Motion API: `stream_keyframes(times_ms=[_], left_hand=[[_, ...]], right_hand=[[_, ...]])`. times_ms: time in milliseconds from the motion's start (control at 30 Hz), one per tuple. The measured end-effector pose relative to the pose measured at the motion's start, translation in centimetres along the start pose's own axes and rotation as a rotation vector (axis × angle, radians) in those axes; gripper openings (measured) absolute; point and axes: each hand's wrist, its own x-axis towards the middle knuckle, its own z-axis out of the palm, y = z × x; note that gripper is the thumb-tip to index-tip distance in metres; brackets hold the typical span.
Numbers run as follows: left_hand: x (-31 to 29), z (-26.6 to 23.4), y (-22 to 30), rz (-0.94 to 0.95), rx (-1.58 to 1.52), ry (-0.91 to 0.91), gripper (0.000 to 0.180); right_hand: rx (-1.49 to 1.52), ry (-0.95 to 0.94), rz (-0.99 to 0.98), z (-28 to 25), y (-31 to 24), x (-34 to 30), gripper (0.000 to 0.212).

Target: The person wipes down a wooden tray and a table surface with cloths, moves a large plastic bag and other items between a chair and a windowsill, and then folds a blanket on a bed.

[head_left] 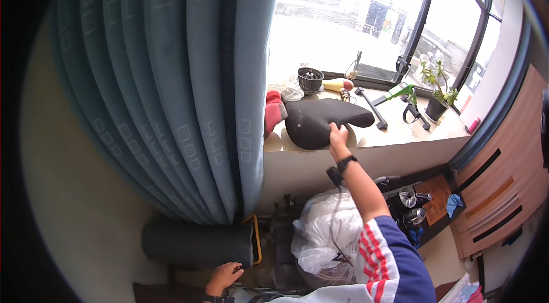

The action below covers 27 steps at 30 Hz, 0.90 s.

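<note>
- Cushion (314, 120), black and saddle-shaped, is clamped along its near edge by the right hand (339, 136) at the windowsill (403, 134); held one-sided, it could get tipped off.
- Black bar (371, 107) just beside its tip could easily get knocked.
- Left hand (227, 275), near the grey cylinder (197, 242): grip can't be told.

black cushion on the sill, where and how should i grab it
Best gripped, I'd say, on the near edge of the black cushion, from the room side, thumb on top: the outline steps in there, where the broad left part meets the narrow right one. The right hand is at that spot. Behind, the black basket and dumbbell crowd the far side.
</note>
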Motion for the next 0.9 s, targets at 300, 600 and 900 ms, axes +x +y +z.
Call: stream_keyframes(times_ms=[300,600,900], left_hand=[[1.4,-2.1,-2.4,0.349,0.228,-0.048,0.038],[1.1,-4.5,1.1,0.261,-0.903,-0.404,0.088],[-2.3,-12.4,-9.0,-0.212,-1.153,-0.078,0.086]], right_hand=[[0.146,-0.093,-0.114,-18.0,-9.1,-19.8,0.032],[-0.299,-0.319,-0.074,-18.9,-10.0,-43.4,0.030],[-0.336,-0.895,-0.556,-6.0,-6.1,-54.6,0.029]])
